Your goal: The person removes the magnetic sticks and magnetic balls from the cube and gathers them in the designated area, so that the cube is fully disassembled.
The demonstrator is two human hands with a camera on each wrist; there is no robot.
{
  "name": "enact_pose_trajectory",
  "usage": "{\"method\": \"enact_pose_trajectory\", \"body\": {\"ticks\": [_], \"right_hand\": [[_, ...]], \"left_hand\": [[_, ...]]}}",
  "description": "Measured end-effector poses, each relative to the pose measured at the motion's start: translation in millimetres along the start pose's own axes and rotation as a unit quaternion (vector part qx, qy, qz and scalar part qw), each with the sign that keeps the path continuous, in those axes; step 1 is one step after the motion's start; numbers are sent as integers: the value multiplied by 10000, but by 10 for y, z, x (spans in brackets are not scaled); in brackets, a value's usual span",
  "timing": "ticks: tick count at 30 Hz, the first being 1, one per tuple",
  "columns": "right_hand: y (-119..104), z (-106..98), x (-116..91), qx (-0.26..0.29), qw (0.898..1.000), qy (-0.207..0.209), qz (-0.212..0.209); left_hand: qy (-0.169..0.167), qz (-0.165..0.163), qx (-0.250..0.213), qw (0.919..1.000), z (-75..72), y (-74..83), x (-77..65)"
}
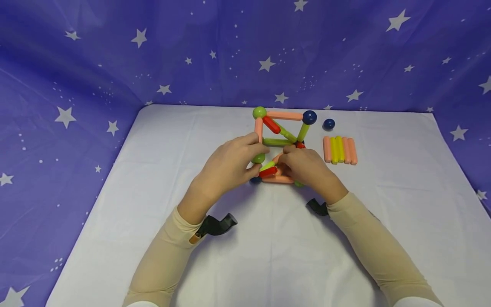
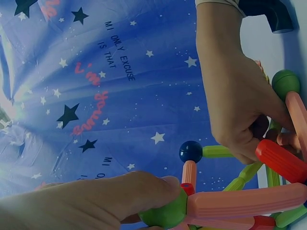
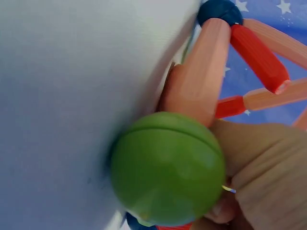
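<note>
A frame of magnetic rods point(image 1: 284, 115) and balls stands on the table, with pink, yellow-green and red rods joined at green and dark blue balls. My left hand point(image 1: 232, 164) is at its left side, thumb and fingers pinching a green ball point(image 2: 165, 211). From the right, my right hand point(image 1: 308, 168) reaches into the lower part, its fingers curled on a rod that they mostly hide. Close to those fingers are a red rod point(image 2: 280, 160) and a pink rod point(image 3: 201, 72). A large green ball point(image 3: 168, 167) sits low in front of the right hand.
To the right of the frame, several loose pink and yellow rods point(image 1: 339, 150) lie in a row. A loose dark blue ball point(image 1: 328, 124) is behind them. The white tabletop point(image 1: 253, 256) ends at a purple star-patterned cloth point(image 1: 238, 51).
</note>
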State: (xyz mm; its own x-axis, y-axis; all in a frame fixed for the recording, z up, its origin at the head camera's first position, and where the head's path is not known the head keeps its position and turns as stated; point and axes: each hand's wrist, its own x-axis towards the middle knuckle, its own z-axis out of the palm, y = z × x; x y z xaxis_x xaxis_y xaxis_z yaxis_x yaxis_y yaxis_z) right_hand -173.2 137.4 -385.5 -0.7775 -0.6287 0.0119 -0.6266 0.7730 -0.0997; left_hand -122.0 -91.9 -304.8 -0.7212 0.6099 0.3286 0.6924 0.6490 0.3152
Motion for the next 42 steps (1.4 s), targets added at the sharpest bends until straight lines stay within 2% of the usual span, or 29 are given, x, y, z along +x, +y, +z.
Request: {"method": "enact_pose_trajectory", "body": {"ticks": [7,10,18,22,27,32,35,38,42], "right_hand": [[4,7,3,-270,9996,-9,-90],[9,-13,-10,-181,9997,60,-172],[81,-122,-98,720,9969,323,-78],[96,-180,-125,1304,9904,448,109],[128,-218,-228,2200,9699,996,301],[298,-230,-454,2820,9411,1812,441],[477,-240,-611,3157,9206,2148,818],[695,-259,-749,3214,9030,2339,1627],[1028,-260,-897,2674,8881,2254,2982]], "left_hand": [[-41,-33,-6,10000,-2,2,-11],[-12,-10,-2,10000,-1,1,-12],[38,55,18,10000,-2,4,-1],[33,47,38,10000,1,5,-2],[47,69,79,9999,6,4,-7],[67,70,90,9999,16,0,-12],[43,46,65,10000,15,1,-13],[-12,-3,51,10000,8,1,-16],[-67,-49,64,9999,-1,5,-22]]}}
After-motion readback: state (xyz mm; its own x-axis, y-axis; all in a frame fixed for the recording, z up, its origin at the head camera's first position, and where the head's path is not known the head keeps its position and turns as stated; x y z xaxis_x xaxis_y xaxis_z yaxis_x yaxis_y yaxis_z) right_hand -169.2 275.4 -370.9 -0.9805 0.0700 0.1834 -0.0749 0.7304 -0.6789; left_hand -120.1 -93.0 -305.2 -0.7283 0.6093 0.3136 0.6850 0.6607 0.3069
